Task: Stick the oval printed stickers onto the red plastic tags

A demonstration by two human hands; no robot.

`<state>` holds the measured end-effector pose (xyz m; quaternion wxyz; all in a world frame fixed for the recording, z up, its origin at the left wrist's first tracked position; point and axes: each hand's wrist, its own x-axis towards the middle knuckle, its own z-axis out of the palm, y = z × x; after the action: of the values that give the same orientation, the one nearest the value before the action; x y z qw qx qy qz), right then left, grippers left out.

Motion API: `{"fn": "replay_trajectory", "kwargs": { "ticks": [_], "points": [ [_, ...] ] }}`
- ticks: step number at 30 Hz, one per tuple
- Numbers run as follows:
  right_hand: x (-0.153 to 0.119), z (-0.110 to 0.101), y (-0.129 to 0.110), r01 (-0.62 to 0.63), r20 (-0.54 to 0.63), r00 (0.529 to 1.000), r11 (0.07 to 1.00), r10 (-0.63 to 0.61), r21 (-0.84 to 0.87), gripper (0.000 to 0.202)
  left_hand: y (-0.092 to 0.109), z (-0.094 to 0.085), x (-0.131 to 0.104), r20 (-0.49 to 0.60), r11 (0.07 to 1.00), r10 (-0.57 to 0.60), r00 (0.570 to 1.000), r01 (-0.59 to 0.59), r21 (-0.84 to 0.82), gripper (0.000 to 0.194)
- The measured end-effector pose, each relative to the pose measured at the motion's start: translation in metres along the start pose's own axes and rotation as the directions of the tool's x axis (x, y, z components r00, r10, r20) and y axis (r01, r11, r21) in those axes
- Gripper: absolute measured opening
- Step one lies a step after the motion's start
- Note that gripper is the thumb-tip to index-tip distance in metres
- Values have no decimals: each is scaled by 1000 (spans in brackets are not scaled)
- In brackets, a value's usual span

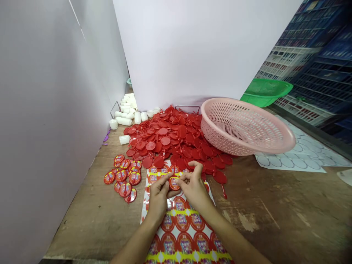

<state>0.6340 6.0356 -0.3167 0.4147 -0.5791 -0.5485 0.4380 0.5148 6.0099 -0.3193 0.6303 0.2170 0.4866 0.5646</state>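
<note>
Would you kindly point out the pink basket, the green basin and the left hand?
Pink basket (pixel 206 129): head view, outer side wall.
Green basin (pixel 258 99): head view, front wall.
Left hand (pixel 160 195): head view, back.

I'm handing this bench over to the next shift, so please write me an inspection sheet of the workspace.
Surface: brown wooden table, scuffed at right.
Job's things: stickered disc in hand; sticker sheet beneath; plain red discs heaped behind; more stickered discs at left.
Clutter: white containers; purple bits; pink basket; circle-printed sheets.
Hands: left hand and right hand both hold the disc.
Cables: thin pale line on the left panel; cannot tell what it is.
Surroundings: pale panels, green basin, stacked crates.
</note>
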Motion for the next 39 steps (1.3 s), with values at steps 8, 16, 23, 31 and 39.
{"fn": "replay_trajectory", "kwargs": {
  "ticks": [8,16,23,31,39],
  "points": [
    [0,1,-3,-17,-12,1000,995,16,-99,44,2,1,-1,2,999,-26,1000,26,-23,53],
    [-6,3,-10,51,-2,999,966,-54,-254,42,0,7,-2,-26,997,54,998,-53,51,49],
    [1,-11,-22,93,177,984,852,0,-515,31,1,4,-2,-76,999,24,997,-20,51,52],
    [18,-11,4,-153,349,935,954,57,256,23,4,3,-2,-30,998,-54,998,55,40,55],
    [3,-11,-1,387,270,883,921,-384,45,19,8,0,0,-12,997,-71,997,71,18,47]
  ]
}}
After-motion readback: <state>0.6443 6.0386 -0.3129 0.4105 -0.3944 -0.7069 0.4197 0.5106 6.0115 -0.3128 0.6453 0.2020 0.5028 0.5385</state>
